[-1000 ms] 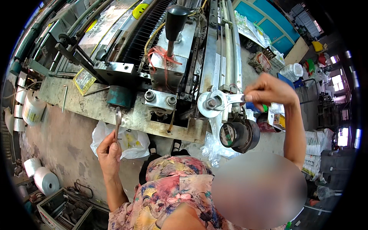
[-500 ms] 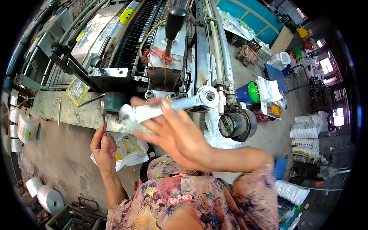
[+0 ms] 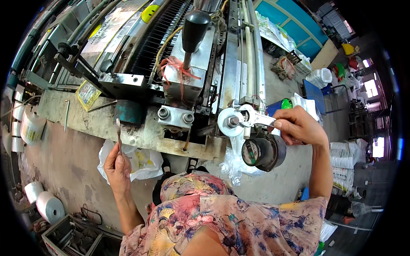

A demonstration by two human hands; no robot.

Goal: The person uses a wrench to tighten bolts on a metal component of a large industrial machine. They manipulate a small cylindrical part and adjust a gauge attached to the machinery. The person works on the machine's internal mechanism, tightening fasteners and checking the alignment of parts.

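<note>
Wrenches number two here: one adjustable wrench [image 3: 255, 119] in the right hand [image 3: 299, 126] and one slim spanner [image 3: 118, 135] in the left hand [image 3: 116, 170]. The adjustable wrench lies nearly level, its long axis running left to right, with the head pointing left onto the bolt [image 3: 233, 121] at the centre of a round silver disc [image 3: 231, 122] on the machine [image 3: 188, 81]. Its handle end disappears into the right hand, whose fingers [image 3: 285, 124] are curled tight around it. The spanner stands almost upright, pointing up toward the worn metal ledge [image 3: 128, 132] of the machine, and the left fingers are closed on its lower end (thumb pressed along the shaft). Two large hex nuts [image 3: 163, 112] sit side by side on a bracket between the two tools. One black-knobbed lever [image 3: 193, 30] rises above them, with red string knotted at its base. Just below the disc hangs one round gauge [image 3: 253, 152]. One white plastic bag [image 3: 143, 160] lies on the concrete floor [image 3: 64, 162] beside the left hand, and two white rolls [image 3: 45, 205] rest farther left.
</note>
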